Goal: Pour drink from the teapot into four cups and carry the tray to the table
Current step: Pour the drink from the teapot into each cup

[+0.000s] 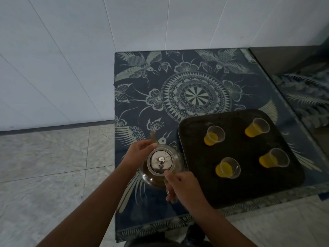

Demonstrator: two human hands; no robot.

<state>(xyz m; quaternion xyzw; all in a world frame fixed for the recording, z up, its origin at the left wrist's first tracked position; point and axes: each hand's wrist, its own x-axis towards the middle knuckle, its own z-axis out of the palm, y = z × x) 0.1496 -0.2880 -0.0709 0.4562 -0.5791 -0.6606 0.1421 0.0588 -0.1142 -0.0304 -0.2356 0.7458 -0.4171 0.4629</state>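
Partly, the glass teapot [161, 166] is hidden by both hands, and its clear body is hard to make out against the dark patterned cloth [187, 93] that covers the tabletop. Its handle is almost wholly concealed inside the right hand [183, 186], whose fingers [170, 191] are curled shut around it, the thumb laid near the edge of the metal lid [161, 162]. The left hand [138, 150] is cupped against the far left side of the pot by the spout, its fingers [147, 142] held together and bent lightly onto the glass (whether they press or only touch cannot be told). Both forearms are extended forward from the bottom edge, where they are cut off. The teapot is seen upright over the cloth, just left of the dark tray [195, 193]; whether its base rests on the cloth cannot be told. On the tray four clear cups [215, 135] [257, 127] [228, 167] [274, 157] are set apart in two rows, each partly filled with yellow drink. The tray's near edge is lost in shadow.
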